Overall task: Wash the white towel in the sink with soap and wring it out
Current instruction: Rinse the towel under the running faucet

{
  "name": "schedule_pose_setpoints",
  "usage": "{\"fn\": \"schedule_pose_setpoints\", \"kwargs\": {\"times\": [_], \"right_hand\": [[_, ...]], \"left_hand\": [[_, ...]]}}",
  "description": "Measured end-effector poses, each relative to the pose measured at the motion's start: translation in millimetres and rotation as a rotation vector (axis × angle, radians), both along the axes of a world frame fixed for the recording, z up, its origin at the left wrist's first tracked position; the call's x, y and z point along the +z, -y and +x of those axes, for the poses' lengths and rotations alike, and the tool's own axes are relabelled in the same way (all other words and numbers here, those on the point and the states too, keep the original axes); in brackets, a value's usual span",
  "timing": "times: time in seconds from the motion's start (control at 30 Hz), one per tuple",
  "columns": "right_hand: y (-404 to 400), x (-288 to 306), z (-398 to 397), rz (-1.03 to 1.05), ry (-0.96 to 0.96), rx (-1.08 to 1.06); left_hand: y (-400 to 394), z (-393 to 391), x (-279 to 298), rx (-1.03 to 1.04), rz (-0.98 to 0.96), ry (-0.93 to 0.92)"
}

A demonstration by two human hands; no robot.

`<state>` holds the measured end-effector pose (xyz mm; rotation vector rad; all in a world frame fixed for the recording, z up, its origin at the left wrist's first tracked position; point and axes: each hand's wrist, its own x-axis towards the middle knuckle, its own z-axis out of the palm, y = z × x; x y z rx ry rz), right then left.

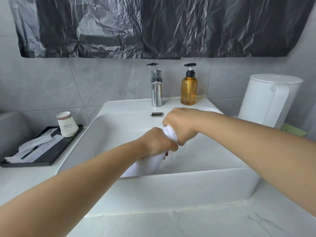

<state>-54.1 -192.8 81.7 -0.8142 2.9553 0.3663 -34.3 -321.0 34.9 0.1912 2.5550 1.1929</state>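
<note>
- Gripping the white towel (168, 134) with both fists, you hold it over the basin of the sink (188, 177), in the middle of the frame.
- Your left hand (156, 142) is curled tight round the lower part of the towel, whose loose end hangs down toward the near rim of the sink.
- Your right hand (181, 124) is curled round the upper end, just above and right of the left hand; the two fists sit almost touching, with a short twisted bunch of cloth showing between them.
- Behind your hands, at the back of the sink, stands the chrome tap (156, 89); no running water is visible from it.
- Just right of the tap stands the amber soap bottle (189, 88) with a black pump, upright on the sink's back ledge.
- At the left edge of the frame a black tray (51, 156) carries a stack of paper cups (65, 124), tilted, and some white sachets (34, 147).
- On the right stands a white kettle (268, 100).
- Across the top of the frame hangs a black plastic sheet (153, 26) on the grey tiled wall.
</note>
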Motion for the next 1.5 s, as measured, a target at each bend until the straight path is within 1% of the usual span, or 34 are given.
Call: {"fn": "schedule_pose_setpoints", "kwargs": {"times": [0.1,0.17,0.23,0.27,0.33,0.4,0.43,0.47,0.5,0.57,0.6,0.63,0.67,0.73,0.8,0.87,0.93,1.0,1.1,1.17,1.3,1.4,1.5], "right_hand": [[-2,20,1,-0.084,-0.072,0.006],[-1,32,0,-0.118,-0.092,-0.016],[0,35,-6,-0.221,-0.102,-0.043],[2,32,-9,-0.310,-0.126,-0.048],[5,23,-10,-0.607,-0.207,-0.077],[9,8,0,-0.937,-0.269,-0.144],[11,-2,10,-1.024,-0.279,-0.147],[14,-12,21,-1.051,-0.256,-0.125],[18,-23,36,-1.046,-0.191,-0.089],[30,-39,60,-0.964,-0.003,-0.057],[37,-46,62,-0.913,0.049,-0.073],[45,-51,61,-0.883,0.046,-0.106],[52,-55,57,-0.886,-0.002,-0.149],[56,-59,41,-0.995,-0.158,-0.226],[52,-57,22,-1.097,-0.275,-0.298],[45,-52,7,-1.081,-0.315,-0.362],[38,-45,-4,-1.046,-0.325,-0.357],[33,-35,-9,-1.065,-0.230,-0.339],[25,-21,-14,-1.149,0.043,-0.328],[21,-15,-16,-1.163,0.165,-0.317],[16,-12,-17,-1.153,0.333,-0.251],[15,-22,-22,-1.150,0.464,-0.234],[13,-34,-26,-1.168,0.612,-0.217]], "left_hand": [[13,4,16,-0.043,0.177,0.017],[25,8,25,-0.101,0.270,0.087],[32,9,28,-0.088,0.347,0.118],[33,8,28,-0.034,0.381,0.082],[33,4,27,0.147,0.462,-0.047],[33,-5,28,0.354,0.603,-0.153],[33,-11,29,0.451,0.700,-0.182],[34,-18,30,0.545,0.792,-0.194],[35,-27,31,0.634,0.862,-0.190],[36,-44,34,0.756,0.947,-0.124],[35,-49,35,0.774,0.994,-0.063],[32,-51,36,0.753,1.029,0.001],[29,-51,36,0.712,1.045,0.051],[20,-47,34,0.634,1.065,0.093],[10,-45,31,0.607,1.108,0.096],[3,-44,34,0.636,1.152,0.057],[-2,-42,39,0.632,1.157,-0.020],[-4,-42,43,0.592,1.147,-0.089],[-6,-37,49,0.485,1.121,-0.148],[-4,-36,50,0.386,1.107,-0.163],[5,-40,47,0.165,1.022,-0.184],[10,-43,40,0.050,0.927,-0.182],[14,-47,29,-0.060,0.889,-0.141]]}}
